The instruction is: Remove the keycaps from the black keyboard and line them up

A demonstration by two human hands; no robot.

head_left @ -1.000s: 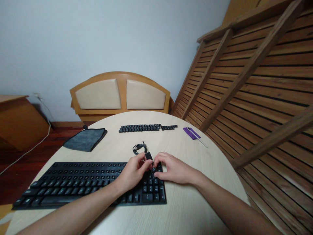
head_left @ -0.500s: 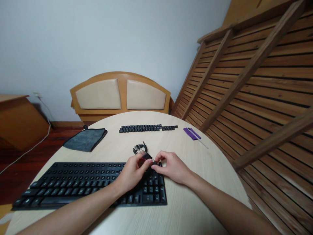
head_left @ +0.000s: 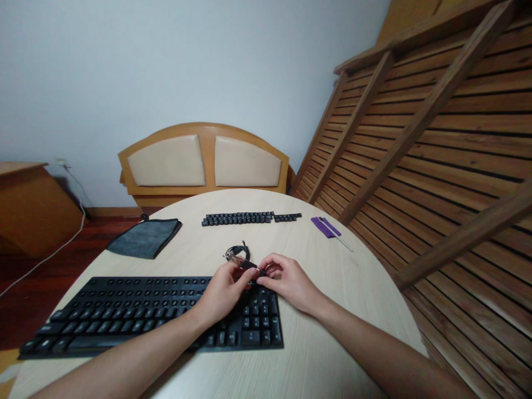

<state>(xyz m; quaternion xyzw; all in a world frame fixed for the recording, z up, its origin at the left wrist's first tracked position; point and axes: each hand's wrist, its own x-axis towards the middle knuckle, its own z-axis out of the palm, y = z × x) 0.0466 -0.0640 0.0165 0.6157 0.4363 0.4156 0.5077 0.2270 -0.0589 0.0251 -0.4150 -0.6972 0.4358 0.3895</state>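
Above the upper right part of a black keyboard (head_left: 145, 310), both hands meet. My left hand (head_left: 224, 291) is closed around a keycap puller (head_left: 249, 265) with a dark middle and thin metal wires. The fingers of my right hand (head_left: 288, 280) are pinched at the puller's right end, on a small dark piece that looks like a keycap (head_left: 261, 272), partly hidden by the fingertips. In the keyboard's upper rows the keycaps are off and the switches show, while the lower rows and number pad carry caps. A coiled black cable (head_left: 243, 249) lies just behind the hands.
Rows of loose keycaps (head_left: 239, 219) lie toward the table's far side. At the left is a folded grey cloth (head_left: 145, 238); at the right, a purple cloth (head_left: 324, 226) with a thin brush (head_left: 337, 233) on it. A slatted wooden frame (head_left: 415, 149) leans beyond the table's right edge.
The keycap puller has tilted from a downward slant to nearly level, slightly lifted off the keyboard. My right fingertips have come up a little with its end.
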